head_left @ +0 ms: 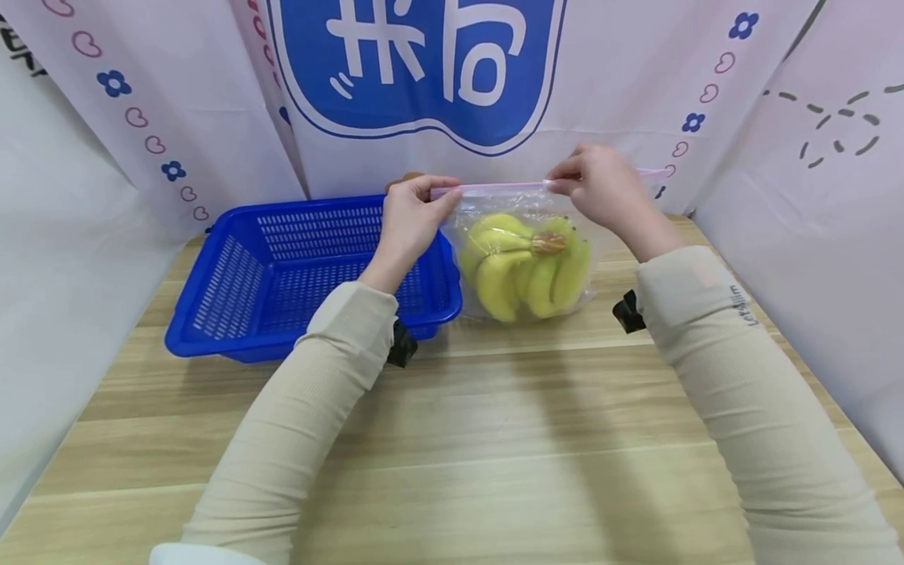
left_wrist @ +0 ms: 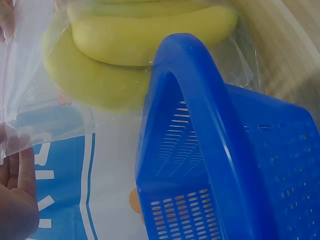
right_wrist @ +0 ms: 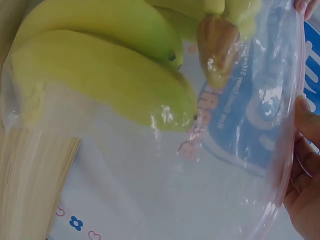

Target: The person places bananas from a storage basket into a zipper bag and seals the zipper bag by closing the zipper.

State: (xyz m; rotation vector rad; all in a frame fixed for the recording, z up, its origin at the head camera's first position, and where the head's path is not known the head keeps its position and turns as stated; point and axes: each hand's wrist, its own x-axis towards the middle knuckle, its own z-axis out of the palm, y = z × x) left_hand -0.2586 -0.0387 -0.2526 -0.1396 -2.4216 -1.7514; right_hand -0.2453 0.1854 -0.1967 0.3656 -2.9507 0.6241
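A clear zip bag (head_left: 469,202) with a pink top strip (head_left: 501,188) stands upright on the table, holding a bunch of yellow bananas (head_left: 497,286) with green tips and a brown stem (right_wrist: 217,47). My left hand (head_left: 412,224) pinches the strip at its left end between thumb and fingers. Farther right along the same strip, my right hand (head_left: 609,188) pinches it too. In the right wrist view, the right thumb lies against the pink edge. Whether the strip is fully closed I cannot tell.
A blue plastic basket (head_left: 212,314) with slotted walls stands left of the bag, its right rim close to it. Something orange-brown (head_left: 404,179) shows partly behind the left hand. A printed white cloth (head_left: 621,102) hangs behind the wooden table (head_left: 459,447).
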